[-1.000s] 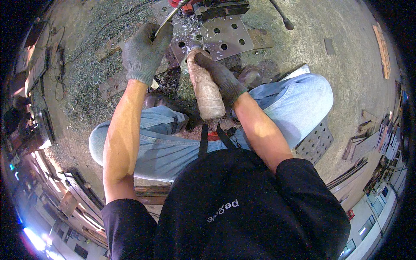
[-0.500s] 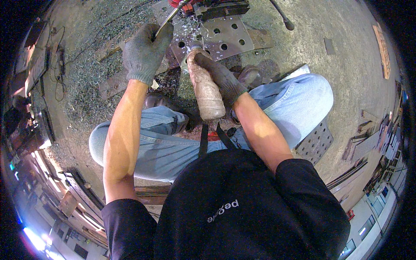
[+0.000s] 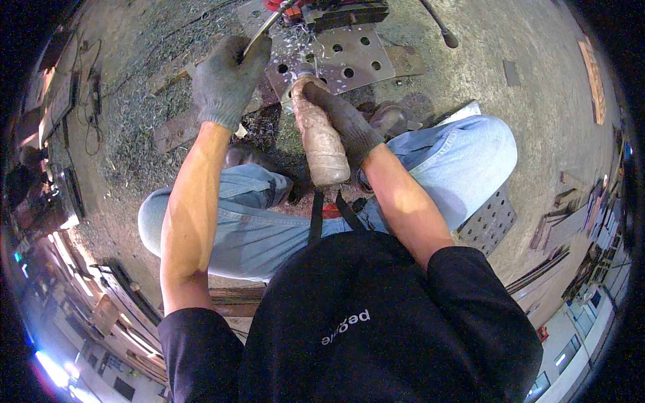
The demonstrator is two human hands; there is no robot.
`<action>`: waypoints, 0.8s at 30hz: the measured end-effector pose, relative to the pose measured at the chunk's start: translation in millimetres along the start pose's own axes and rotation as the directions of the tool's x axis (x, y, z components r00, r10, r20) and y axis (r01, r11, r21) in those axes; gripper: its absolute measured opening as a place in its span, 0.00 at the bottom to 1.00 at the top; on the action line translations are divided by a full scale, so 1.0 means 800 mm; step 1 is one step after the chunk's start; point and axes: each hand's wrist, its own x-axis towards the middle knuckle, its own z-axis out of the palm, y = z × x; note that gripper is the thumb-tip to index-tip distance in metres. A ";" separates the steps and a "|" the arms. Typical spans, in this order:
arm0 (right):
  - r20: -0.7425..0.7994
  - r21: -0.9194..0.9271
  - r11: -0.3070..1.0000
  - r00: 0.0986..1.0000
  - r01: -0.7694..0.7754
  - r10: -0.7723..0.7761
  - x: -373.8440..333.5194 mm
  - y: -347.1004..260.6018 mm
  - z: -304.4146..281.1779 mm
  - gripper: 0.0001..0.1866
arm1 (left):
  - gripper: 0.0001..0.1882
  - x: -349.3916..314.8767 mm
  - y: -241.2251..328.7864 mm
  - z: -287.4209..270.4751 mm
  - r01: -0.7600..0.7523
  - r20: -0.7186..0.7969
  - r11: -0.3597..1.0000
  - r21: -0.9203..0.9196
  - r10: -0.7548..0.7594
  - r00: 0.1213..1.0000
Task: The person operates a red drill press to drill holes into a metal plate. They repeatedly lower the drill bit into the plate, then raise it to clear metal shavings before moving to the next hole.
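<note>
I squat over a steel plate (image 3: 363, 57) drilled with several round holes, lying on the floor. My left hand (image 3: 225, 84), in a grey glove, grips a thin metal handle (image 3: 263, 30) that runs up to a red and black drilling machine (image 3: 329, 10) at the plate's far edge. My right hand (image 3: 339, 117), also gloved, holds a dirty plastic bottle (image 3: 319, 141) tipped neck-down onto the plate near a hole. Metal shavings lie scattered on the plate.
Curly metal swarf (image 3: 144, 101) covers the floor to the left. A second perforated plate (image 3: 490, 221) lies by my right knee. A dark rod (image 3: 440, 27) lies at the top right. Metal bars and scrap (image 3: 557, 228) line the right edge.
</note>
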 end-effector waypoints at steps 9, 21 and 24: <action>-0.009 0.032 0.999 1.000 -0.015 0.016 -0.001 0.000 0.003 0.15 | 0.27 0.000 -0.002 0.001 -0.030 -0.006 0.996 -0.083 0.030 1.000; 0.027 -0.037 0.998 0.999 0.044 -0.043 -0.005 -0.005 0.007 0.12 | 0.27 -0.001 0.003 -0.003 -0.022 0.020 1.000 -0.005 0.022 1.000; -0.021 -0.075 0.997 0.999 0.022 -0.024 -0.005 -0.005 0.005 0.13 | 0.27 -0.002 0.008 -0.006 -0.002 0.031 1.000 0.004 0.002 1.000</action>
